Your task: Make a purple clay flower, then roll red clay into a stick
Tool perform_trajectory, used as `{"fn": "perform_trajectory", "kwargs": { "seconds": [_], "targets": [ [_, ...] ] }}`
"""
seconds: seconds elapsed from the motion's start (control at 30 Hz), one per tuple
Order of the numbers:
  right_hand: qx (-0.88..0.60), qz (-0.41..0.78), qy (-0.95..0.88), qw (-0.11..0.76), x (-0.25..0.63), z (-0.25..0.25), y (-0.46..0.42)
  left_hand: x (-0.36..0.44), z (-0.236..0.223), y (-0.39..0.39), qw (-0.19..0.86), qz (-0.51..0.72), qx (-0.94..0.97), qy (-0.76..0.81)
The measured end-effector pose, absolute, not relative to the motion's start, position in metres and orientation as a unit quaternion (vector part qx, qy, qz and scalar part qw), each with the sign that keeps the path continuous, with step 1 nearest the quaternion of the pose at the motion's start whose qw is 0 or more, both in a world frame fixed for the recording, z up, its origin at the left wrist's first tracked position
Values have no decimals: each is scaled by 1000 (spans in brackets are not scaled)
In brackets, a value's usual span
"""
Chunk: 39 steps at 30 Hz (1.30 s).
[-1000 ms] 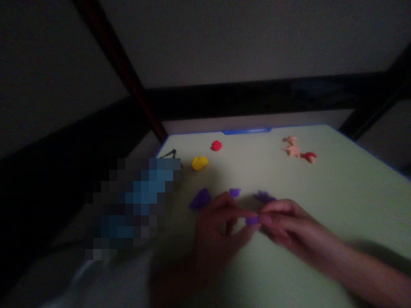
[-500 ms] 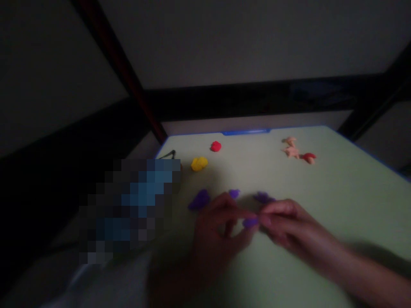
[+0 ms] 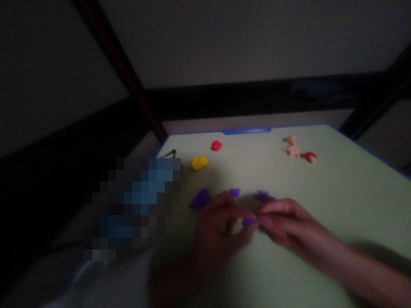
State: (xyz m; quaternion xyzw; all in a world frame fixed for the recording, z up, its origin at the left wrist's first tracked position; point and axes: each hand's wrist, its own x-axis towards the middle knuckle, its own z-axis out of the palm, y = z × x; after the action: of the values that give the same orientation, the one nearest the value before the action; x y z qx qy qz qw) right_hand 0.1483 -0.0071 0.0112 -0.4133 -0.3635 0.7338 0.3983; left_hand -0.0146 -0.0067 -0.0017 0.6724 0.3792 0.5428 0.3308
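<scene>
Purple bit (image 3: 249, 222) is sitting a touch farther L in the fingertips than a sec ago; hands are otherwise holding abt the same pose. L hand (image 3: 212, 231) is curling inward, thumb + forefinger looping round and clamping the bit above the table (image 3: 340, 184), toward its near edge. R hand (image 3: 290, 222) is coming in from the R side, wrist low, thumb + forefinger pressing together at the bit's R end; can't tell if they're pinching some of it.

Big purple lump (image 3: 201, 199) is lying just past L knuckles, sm. purple lump (image 3: 235, 193) btwn the hands, spiky purple pc (image 3: 263, 196) just beyond R fingers, partly hidden by them. Yellow lump (image 3: 199, 163) is resting nr the L edge, red lump (image 3: 216, 146) nr the far edge. Peach pcs (image 3: 292, 151) + red-capped pc (image 3: 310, 157) are clustering toward the far R corner. Pixelated patch (image 3: 138, 201) is blocking much of the L edge.
</scene>
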Motion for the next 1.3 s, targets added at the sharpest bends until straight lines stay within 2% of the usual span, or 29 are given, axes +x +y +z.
{"fn": "perform_trajectory", "kwargs": {
  "seconds": [0.53, 0.9, 1.0, 1.17, 1.3],
  "targets": [
    [-426, 708, -400, 396, 150, 8, -4, -13, -4, -3, 363, 531, 655, 396],
    [-436, 662, -443, 418, 153, 13, 1, -10, -3, -4, 547, 461, 567, 408],
    [-421, 584, -524, 456, 157, 9, 3, -9, 0, -6, 614, 434, 497, 433],
    [-377, 360, -695, 495, 162, 9, 2, -6, 4, -8, 661, 413, 442, 444],
    [-353, 287, -739, 497, 163, 11, -1, -5, 6, -8, 672, 407, 445, 429]
  ]
}}
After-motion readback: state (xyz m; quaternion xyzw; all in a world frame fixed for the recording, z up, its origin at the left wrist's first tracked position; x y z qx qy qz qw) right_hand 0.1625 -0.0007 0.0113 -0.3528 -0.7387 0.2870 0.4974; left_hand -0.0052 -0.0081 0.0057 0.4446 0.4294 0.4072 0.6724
